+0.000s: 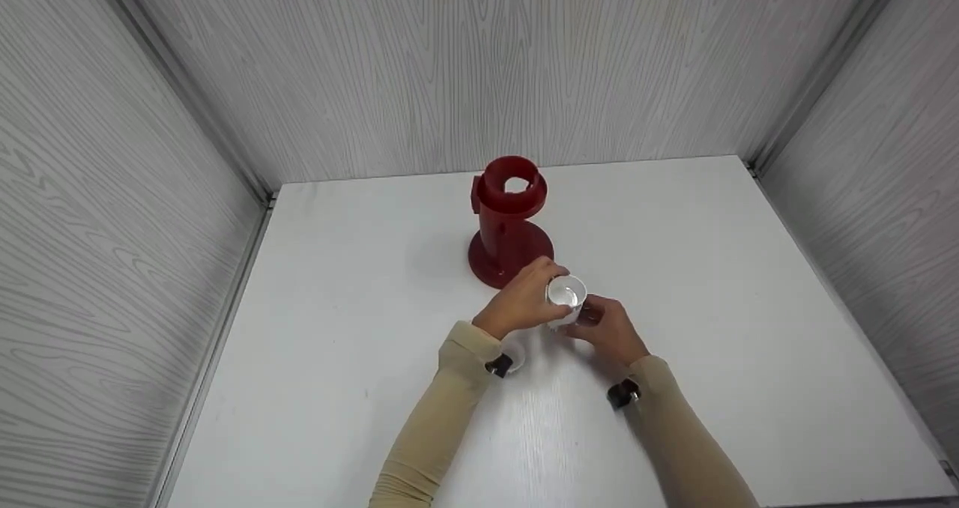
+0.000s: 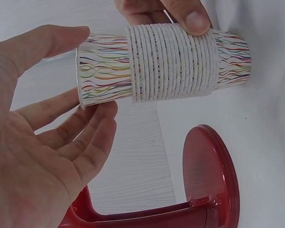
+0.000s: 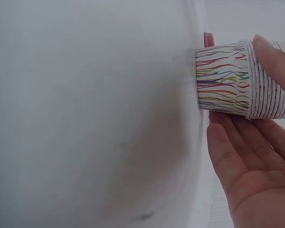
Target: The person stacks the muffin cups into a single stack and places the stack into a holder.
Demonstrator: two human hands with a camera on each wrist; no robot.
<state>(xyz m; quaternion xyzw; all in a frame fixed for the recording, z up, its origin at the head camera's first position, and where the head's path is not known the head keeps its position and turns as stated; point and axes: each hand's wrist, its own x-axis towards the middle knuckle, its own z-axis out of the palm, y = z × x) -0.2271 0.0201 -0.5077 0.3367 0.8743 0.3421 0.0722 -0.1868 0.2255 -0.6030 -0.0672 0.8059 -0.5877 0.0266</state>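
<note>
A stack of white paper cups [image 2: 173, 61] with wavy coloured lines stands between both hands, close in front of a red holder [image 1: 517, 249]. The uppermost paper cup [image 2: 107, 71] sits partly raised from the stack, so its patterned wall shows above the close-set rims. My left hand [image 1: 524, 298] holds this cup near its rim, thumb on one side and fingers on the other. Lower down, my right hand [image 1: 610, 332] grips the stack, its thumb over the rims and fingers beneath in the right wrist view. The bottom cup's patterned wall [image 3: 223, 78] shows below the rims.
The holder has a round base and a hollow upright tube with an open ring on top. A clear round piece [image 1: 515, 354] lies on the white table [image 1: 359, 291], partly hidden by the left wrist. Grey wood-grain panels [image 1: 449, 73] enclose the back and sides.
</note>
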